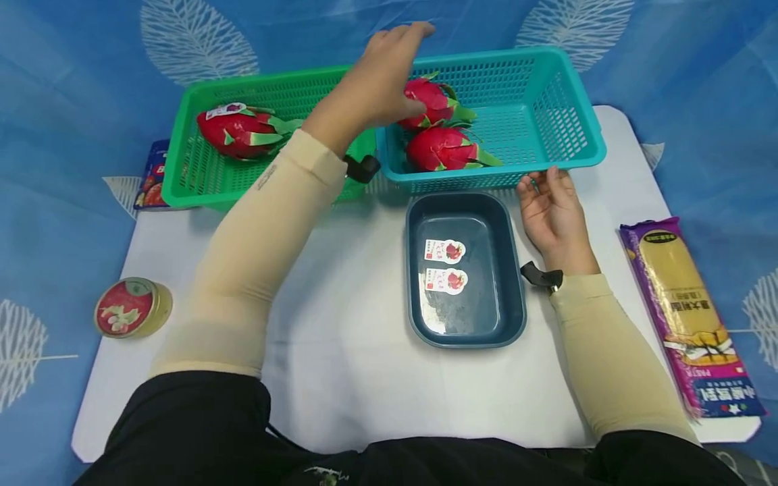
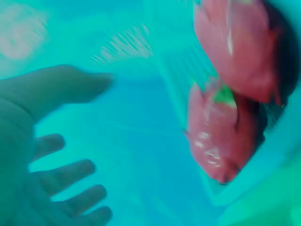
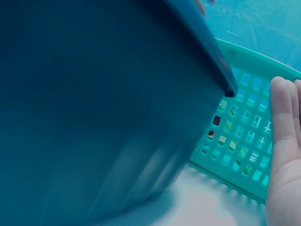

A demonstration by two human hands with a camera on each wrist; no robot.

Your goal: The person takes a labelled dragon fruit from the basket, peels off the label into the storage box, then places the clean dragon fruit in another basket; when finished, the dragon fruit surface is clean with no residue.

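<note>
Taking the tray (image 1: 489, 287) as the middle of the dial, with 12 o'clock away from the person, the left hand (image 1: 377, 81) is at 11 o'clock, above where the two baskets meet. Its fingers are extended and it holds nothing; in the left wrist view, blurred, its thumb and fingers are spread, apart from the fruit.

The blue basket (image 1: 501, 121) lies at 12 o'clock. Two red fruits lie together at its 9 o'clock end: the far fruit (image 1: 433, 101), partly covered by the left thumb in the head view, and, at its 6 o'clock, the near fruit (image 1: 440, 150).

The right hand (image 1: 558, 223) is at 2 o'clock, palm up, its fingers loosely bent and empty, the tips at the blue basket's near rim; whether they touch it I cannot tell.

The green basket (image 1: 294, 98) is at 10 o'clock, with a labelled fruit (image 1: 234, 135) towards its 9 o'clock end. Two stickers (image 1: 446, 281) lie in the tray. On the surface (image 1: 346, 337), a jar (image 1: 127, 308) sits at 9 o'clock and a pasta pack (image 1: 689, 310) at 3.
</note>
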